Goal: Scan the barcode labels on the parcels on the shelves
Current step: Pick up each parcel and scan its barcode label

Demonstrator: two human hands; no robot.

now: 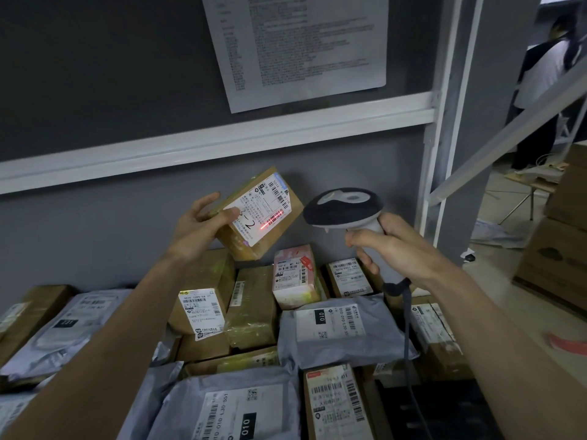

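Head view: left hand (203, 222) gripping a small cardboard parcel (260, 214), tilted, raised above the shelf's heap, thumb pressed on its white label (259, 211). Right hand (390, 246) curled round the handle of a barcode scanner (344, 206), head aimed at the parcel, red line (271, 220) across the label's barcode. Below, boxes and grey mailer bags (343, 328) crowded on the shelf (460, 408).
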